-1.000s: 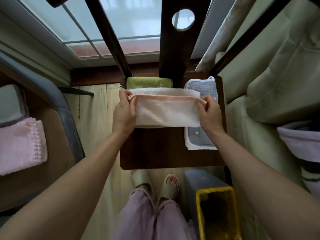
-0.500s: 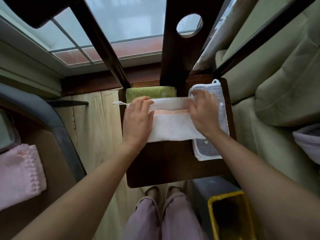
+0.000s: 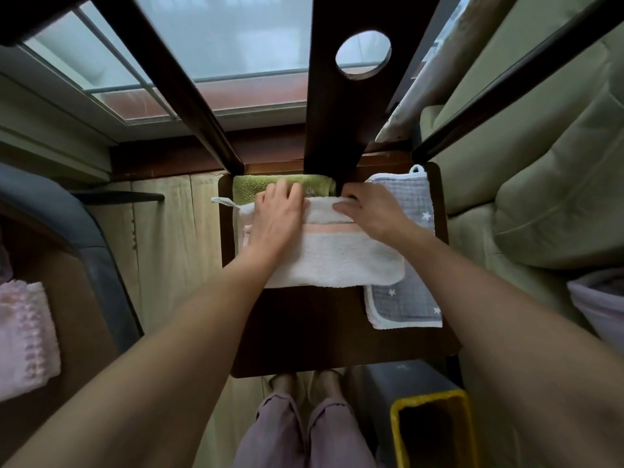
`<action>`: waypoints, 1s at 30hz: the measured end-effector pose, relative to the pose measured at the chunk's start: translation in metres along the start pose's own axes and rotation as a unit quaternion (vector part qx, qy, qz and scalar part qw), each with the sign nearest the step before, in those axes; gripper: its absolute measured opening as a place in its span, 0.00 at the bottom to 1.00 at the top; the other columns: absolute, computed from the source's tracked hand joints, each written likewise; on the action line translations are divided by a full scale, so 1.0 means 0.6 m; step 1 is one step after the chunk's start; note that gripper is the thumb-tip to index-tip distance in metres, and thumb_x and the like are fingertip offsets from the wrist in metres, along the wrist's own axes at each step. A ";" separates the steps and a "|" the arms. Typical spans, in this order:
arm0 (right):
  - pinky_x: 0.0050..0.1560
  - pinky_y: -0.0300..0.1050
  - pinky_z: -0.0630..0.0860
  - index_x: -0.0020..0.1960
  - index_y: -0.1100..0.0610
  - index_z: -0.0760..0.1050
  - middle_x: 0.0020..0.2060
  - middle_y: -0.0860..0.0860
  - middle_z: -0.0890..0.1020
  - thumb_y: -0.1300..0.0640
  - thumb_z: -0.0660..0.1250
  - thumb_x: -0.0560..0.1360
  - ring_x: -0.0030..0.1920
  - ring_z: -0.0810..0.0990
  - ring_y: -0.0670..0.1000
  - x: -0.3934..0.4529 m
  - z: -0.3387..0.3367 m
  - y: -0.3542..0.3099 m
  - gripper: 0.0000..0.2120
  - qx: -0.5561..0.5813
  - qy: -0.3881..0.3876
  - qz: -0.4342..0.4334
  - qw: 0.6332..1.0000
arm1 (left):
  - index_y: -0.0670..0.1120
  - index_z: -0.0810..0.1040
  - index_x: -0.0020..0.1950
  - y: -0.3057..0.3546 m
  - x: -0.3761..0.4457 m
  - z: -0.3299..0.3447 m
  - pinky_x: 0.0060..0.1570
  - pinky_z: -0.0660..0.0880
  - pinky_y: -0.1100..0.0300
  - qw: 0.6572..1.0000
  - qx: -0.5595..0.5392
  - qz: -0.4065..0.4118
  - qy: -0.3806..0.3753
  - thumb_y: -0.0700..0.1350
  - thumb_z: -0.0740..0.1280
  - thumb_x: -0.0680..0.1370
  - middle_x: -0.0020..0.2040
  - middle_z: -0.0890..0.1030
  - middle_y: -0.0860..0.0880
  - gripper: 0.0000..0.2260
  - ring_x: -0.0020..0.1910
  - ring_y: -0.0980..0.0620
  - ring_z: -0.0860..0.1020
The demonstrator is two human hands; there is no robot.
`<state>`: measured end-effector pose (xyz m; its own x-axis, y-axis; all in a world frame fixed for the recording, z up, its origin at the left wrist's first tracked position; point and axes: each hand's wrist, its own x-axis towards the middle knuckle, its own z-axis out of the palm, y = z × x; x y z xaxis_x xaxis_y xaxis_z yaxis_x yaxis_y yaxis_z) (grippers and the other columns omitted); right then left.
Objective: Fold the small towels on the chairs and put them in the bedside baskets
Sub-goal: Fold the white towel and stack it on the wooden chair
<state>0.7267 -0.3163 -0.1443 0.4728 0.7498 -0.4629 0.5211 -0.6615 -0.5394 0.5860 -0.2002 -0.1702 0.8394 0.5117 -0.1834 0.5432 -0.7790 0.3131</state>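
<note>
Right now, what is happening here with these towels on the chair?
A person is folding a white terry towel with a pink stripe on the dark wooden chair seat. The left hand lies flat on its left part, and the right hand presses along its far edge. A green fluffy towel lies behind it, and a grey quilted cloth with white stars lies partly under its right side.

green towel (image 3: pixel 250 186) at 12 o'clock mostly under white towel (image 3: pixel 337 261) and left hand (image 3: pixel 277 217), yellow basket (image 3: pixel 398 430) cut off at 6 o'clock, pink towel (image 3: pixel 23 336) cropped at 9 o'clock
</note>
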 end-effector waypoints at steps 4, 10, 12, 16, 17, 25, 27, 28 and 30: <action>0.47 0.50 0.71 0.43 0.52 0.75 0.37 0.46 0.76 0.50 0.65 0.78 0.45 0.75 0.53 -0.031 -0.007 0.055 0.07 0.027 0.102 0.030 0.994 | 0.43 0.70 0.54 -0.007 -0.011 0.008 0.50 0.61 0.54 1.000 0.018 -0.019 0.011 0.49 0.52 0.84 0.48 0.65 0.47 0.12 0.46 0.48 0.64; 0.44 0.44 0.68 0.45 0.55 0.74 0.40 0.48 0.76 0.53 0.64 0.79 0.42 0.74 0.47 -0.059 -0.011 0.075 0.07 0.041 0.165 0.065 0.983 | 0.43 0.72 0.56 -0.003 -0.013 0.007 0.53 0.61 0.53 0.999 0.041 -0.014 0.019 0.52 0.52 0.83 0.52 0.72 0.44 0.15 0.50 0.46 0.68; 0.52 0.45 0.70 0.54 0.58 0.74 0.50 0.52 0.75 0.53 0.64 0.79 0.51 0.72 0.51 -0.072 -0.002 0.069 0.09 -0.001 0.243 0.054 0.969 | 0.45 0.73 0.58 -0.008 -0.027 -0.007 0.59 0.60 0.52 0.998 0.029 0.003 0.052 0.52 0.56 0.82 0.57 0.73 0.43 0.14 0.56 0.44 0.70; 0.55 0.47 0.67 0.60 0.59 0.74 0.54 0.55 0.77 0.54 0.64 0.79 0.55 0.74 0.55 -0.098 0.012 0.052 0.13 -0.088 0.158 -0.060 0.982 | 0.48 0.75 0.57 -0.026 -0.064 -0.039 0.58 0.60 0.54 0.994 0.036 0.103 0.015 0.54 0.57 0.81 0.54 0.77 0.49 0.14 0.56 0.46 0.73; 0.57 0.48 0.67 0.63 0.59 0.73 0.57 0.55 0.76 0.53 0.63 0.80 0.57 0.73 0.56 -0.100 0.016 0.049 0.14 -0.113 0.107 -0.072 0.985 | 0.48 0.76 0.57 -0.030 -0.071 -0.041 0.58 0.60 0.55 0.993 0.046 0.109 -0.007 0.54 0.58 0.81 0.54 0.78 0.50 0.13 0.56 0.47 0.74; 0.57 0.47 0.64 0.55 0.57 0.74 0.52 0.51 0.75 0.53 0.58 0.82 0.54 0.71 0.52 -0.091 0.004 0.035 0.10 -0.149 0.065 -0.050 0.985 | 0.44 0.76 0.52 -0.037 -0.078 -0.042 0.56 0.63 0.54 0.998 0.038 0.048 -0.011 0.50 0.55 0.83 0.48 0.75 0.47 0.14 0.48 0.47 0.72; 0.55 0.49 0.66 0.53 0.58 0.73 0.47 0.52 0.75 0.55 0.59 0.81 0.50 0.73 0.54 -0.093 -0.001 0.031 0.08 -0.116 0.105 -0.060 0.986 | 0.43 0.75 0.50 -0.034 -0.079 -0.055 0.52 0.65 0.53 0.999 0.002 0.041 0.020 0.51 0.53 0.83 0.46 0.75 0.47 0.15 0.41 0.48 0.71; 0.54 0.51 0.66 0.52 0.59 0.73 0.46 0.53 0.76 0.56 0.59 0.81 0.48 0.74 0.54 -0.092 -0.002 0.028 0.08 -0.108 0.133 -0.067 0.983 | 0.43 0.74 0.49 -0.034 -0.077 -0.061 0.51 0.66 0.53 0.999 -0.005 0.033 0.038 0.52 0.52 0.83 0.45 0.75 0.47 0.17 0.39 0.49 0.70; 0.53 0.51 0.66 0.52 0.59 0.73 0.42 0.52 0.77 0.56 0.58 0.82 0.43 0.73 0.53 -0.083 0.001 0.021 0.08 -0.112 0.174 -0.061 0.976 | 0.45 0.74 0.49 -0.036 -0.066 -0.068 0.49 0.67 0.52 0.998 0.009 0.018 0.058 0.55 0.48 0.83 0.44 0.76 0.49 0.20 0.37 0.49 0.72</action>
<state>0.7091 -0.3620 -0.1281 0.5903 0.7988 -0.1160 0.7128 -0.5833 -0.3894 0.5403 -0.1888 -0.1316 0.8511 0.5212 -0.0634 0.5143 -0.8033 0.3003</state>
